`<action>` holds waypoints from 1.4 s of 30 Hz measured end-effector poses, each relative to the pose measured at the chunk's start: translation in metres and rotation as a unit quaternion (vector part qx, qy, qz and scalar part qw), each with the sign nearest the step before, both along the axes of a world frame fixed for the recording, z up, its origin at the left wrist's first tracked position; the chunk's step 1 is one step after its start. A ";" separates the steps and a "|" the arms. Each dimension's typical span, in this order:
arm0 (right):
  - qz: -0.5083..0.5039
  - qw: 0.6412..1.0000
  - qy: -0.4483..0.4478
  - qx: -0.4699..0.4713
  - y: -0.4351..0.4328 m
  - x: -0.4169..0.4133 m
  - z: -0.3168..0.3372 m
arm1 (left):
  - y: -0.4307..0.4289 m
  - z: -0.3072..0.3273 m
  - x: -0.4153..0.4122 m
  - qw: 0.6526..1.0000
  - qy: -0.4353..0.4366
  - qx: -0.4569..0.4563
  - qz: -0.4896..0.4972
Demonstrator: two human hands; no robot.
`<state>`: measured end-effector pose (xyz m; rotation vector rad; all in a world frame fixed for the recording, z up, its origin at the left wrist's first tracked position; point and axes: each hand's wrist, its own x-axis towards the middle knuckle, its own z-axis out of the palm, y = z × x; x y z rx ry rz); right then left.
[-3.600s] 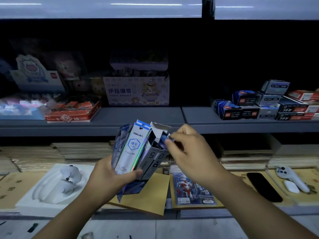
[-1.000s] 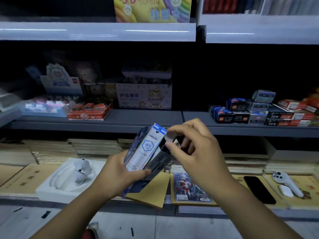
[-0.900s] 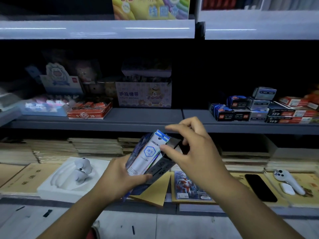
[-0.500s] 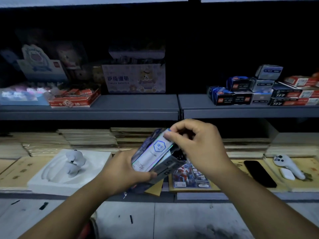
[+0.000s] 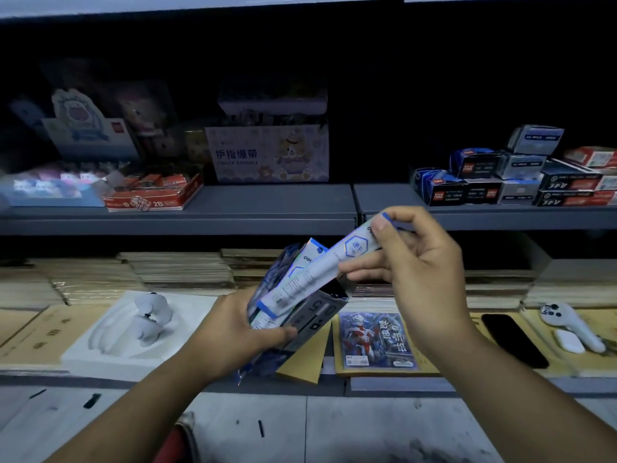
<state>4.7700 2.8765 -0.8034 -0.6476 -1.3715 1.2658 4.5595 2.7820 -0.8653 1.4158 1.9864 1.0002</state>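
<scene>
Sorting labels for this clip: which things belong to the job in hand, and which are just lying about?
In hand: open box, held by left hand; slim packet, pinched by right hand.
Lying about: phone; white controller; card pack; bandage box.

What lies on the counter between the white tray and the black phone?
In the head view, a yellow envelope and a hero-print pack lie between the white tray and the phone, partly hidden by the left hand and its box.
</scene>
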 end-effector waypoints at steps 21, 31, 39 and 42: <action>-0.139 0.987 -0.068 0.050 0.020 0.029 0.003 | 0.002 -0.005 -0.013 0.991 -0.080 0.055 0.092; -0.130 0.983 -0.036 0.127 0.009 0.026 0.007 | 0.004 -0.011 -0.014 0.990 -0.042 0.055 0.125; -0.112 0.978 -0.062 0.166 0.011 0.021 -0.001 | 0.002 -0.012 -0.023 0.993 -0.046 0.029 0.109; -0.106 0.971 -0.106 0.185 0.013 0.020 -0.007 | 0.000 -0.010 -0.020 0.995 -0.058 0.017 0.081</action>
